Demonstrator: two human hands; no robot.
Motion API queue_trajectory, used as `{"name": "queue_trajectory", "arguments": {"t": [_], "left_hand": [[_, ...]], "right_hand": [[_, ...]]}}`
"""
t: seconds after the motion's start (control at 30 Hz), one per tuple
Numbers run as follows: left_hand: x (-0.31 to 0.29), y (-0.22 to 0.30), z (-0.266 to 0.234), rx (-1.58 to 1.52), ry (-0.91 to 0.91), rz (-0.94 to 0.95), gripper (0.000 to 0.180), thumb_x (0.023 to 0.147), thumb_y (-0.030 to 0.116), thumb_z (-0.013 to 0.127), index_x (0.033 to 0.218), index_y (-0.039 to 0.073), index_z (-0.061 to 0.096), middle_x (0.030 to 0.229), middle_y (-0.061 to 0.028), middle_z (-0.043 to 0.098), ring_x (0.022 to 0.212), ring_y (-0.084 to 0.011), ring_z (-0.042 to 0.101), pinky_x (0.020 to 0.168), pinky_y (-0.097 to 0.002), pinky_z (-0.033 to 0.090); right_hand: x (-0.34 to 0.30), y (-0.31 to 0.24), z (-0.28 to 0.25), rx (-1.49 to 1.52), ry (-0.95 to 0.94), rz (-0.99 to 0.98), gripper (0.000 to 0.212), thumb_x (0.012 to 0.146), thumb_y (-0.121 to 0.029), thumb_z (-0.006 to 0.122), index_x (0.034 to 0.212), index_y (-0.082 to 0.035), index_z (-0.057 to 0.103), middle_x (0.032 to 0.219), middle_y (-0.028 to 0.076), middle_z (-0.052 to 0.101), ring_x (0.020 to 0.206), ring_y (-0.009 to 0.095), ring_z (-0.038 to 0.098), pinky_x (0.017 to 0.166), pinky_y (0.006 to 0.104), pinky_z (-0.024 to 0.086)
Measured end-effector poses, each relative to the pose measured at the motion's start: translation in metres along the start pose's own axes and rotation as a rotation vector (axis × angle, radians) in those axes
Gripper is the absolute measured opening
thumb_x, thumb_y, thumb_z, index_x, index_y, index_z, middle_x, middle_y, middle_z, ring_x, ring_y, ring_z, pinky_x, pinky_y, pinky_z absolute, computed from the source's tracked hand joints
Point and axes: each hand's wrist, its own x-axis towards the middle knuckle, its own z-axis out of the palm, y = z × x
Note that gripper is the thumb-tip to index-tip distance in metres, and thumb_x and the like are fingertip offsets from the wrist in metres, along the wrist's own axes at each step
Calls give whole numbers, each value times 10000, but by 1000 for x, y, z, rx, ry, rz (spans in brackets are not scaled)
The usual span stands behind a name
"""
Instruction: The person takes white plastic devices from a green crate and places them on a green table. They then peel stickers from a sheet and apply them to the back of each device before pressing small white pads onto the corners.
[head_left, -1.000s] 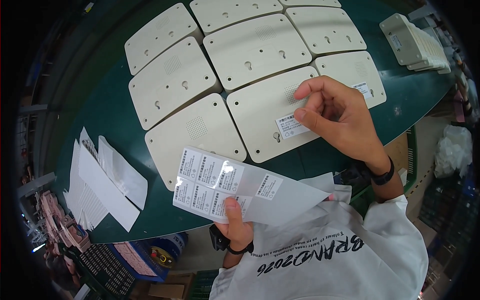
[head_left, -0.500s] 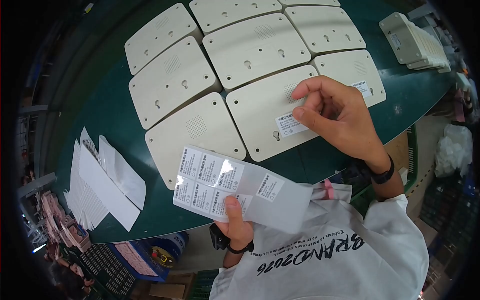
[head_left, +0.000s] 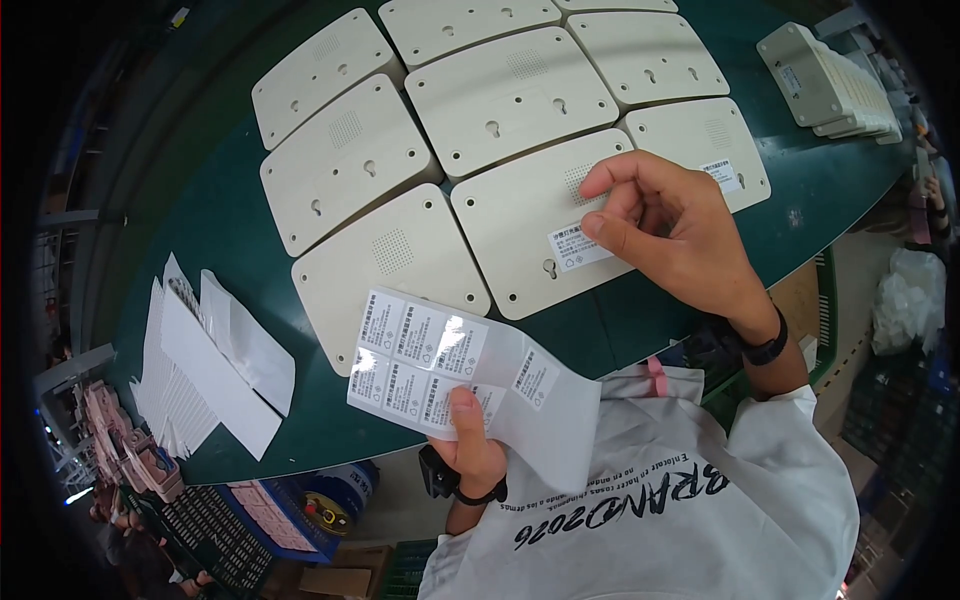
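My left hand [head_left: 470,445] pinches a sheet of white printed labels [head_left: 410,362], thumb on top, over the near edge of a cream plastic housing [head_left: 400,235]. Part of the sheet is bare backing, with a lone label on it. Over the front middle housing [head_left: 530,195] hovers my right hand [head_left: 675,220], thumb and index finger apart with nothing visible between them. Just below that thumb a white label [head_left: 580,248] lies on the housing, its upper right corner partly covered. Another label [head_left: 720,177] is on the housing at the right.
More cream housings [head_left: 510,100] stand in rows behind on the dark green table [head_left: 330,440]. Loose white sheets [head_left: 220,360] lie at the left. A row of upright housings [head_left: 825,85] stands at the far right. Below the table's left edge are crates and a blue box [head_left: 290,515].
The bare end of the label sheet has drooped downward and curled. Both hands hold nearly the same places, and the housings have not moved.
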Motion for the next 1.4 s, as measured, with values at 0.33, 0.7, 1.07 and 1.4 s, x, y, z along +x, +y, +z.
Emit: {"name": "queue_trajectory", "arguments": {"t": [0.33, 0.7, 1.07, 1.4], "left_hand": [[1, -2, -1, -17, 0, 6, 539, 1016, 144, 487, 1503, -19, 323, 1374, -211, 548, 1194, -285, 610, 982, -409, 530], [0, 0, -2, 5, 18, -35, 515, 1022, 138, 476, 1485, -40, 334, 1365, -207, 550, 1203, -277, 597, 1013, -401, 491], [3, 13, -3, -79, -7, -171, 486, 1038, 197, 446, 1444, -60, 370, 1332, -201, 568, 1180, -263, 607, 985, -382, 495], [0, 37, -11, -290, 16, -211, 513, 1037, 218, 452, 1462, -57, 366, 1376, -189, 542, 1247, -254, 559, 1043, -389, 445]], "right_hand": [[2, -11, 0, -491, 17, -166, 266, 867, -63, 756, 1103, -46, 635, 667, 20, 568, 527, 79, 465, 489, 235, 363], [-36, -19, 26, -392, -50, -510, 215, 813, -14, 760, 1020, -18, 703, 781, 95, 632, 597, 228, 560, 543, 322, 471], [-49, -2, 50, -523, -75, -668, 298, 729, -14, 810, 1011, 8, 713, 875, 93, 656, 681, 226, 594, 545, 298, 489], [-45, -13, 66, -664, -41, -990, 256, 658, -25, 808, 904, -7, 737, 843, 72, 668, 678, 215, 595, 557, 260, 480]]}}
